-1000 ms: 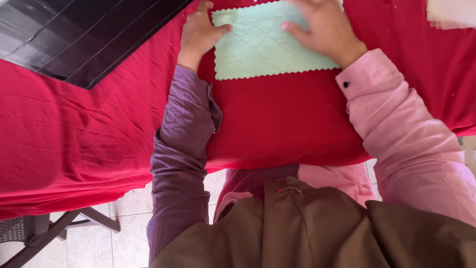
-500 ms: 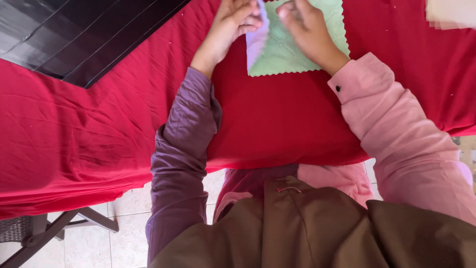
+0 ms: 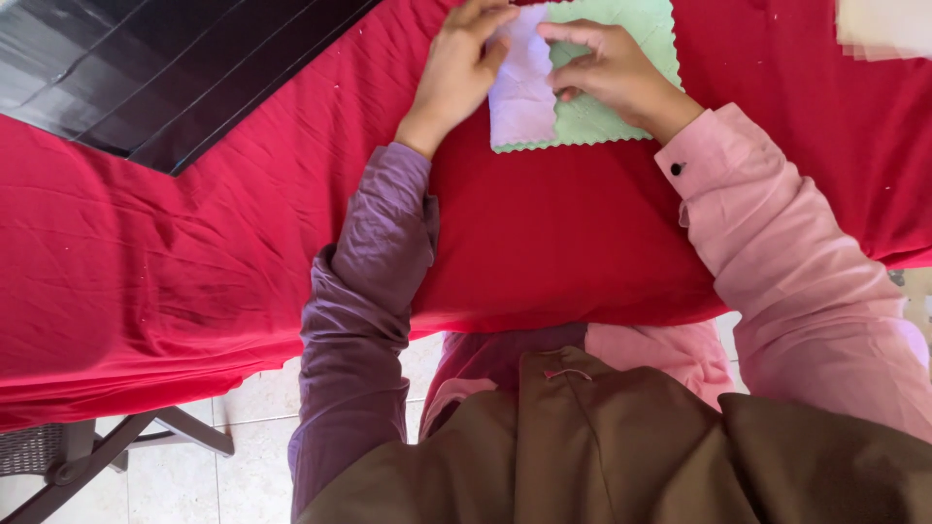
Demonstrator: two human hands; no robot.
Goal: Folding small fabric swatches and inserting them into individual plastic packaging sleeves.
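Red cloth (image 3: 544,243) covers the surface and hangs in wrinkles over its near edge, with pale floor tiles (image 3: 194,466) below. One small green cloth (image 3: 621,107) with a zigzag edge lies flat on the red, under both hands. Its left part is folded over, showing a pale lilac underside (image 3: 519,107). The left hand (image 3: 456,78) rests on that flap, fingers stretched over its upper edge, pressing rather than gripping. The right hand (image 3: 607,73) lies on the green part just beside the flap, thumb and forefinger pinched narrow at the fold line. Left of the left hand, well apart, sits one dark panel (image 3: 165,68) with a grid pattern, partly over the surface's edge. Right of the right hand, at the top corner, is one pale blurred patch (image 3: 883,24); what it is I cannot tell. One dark chair frame (image 3: 87,456) stands below the hanging cloth.
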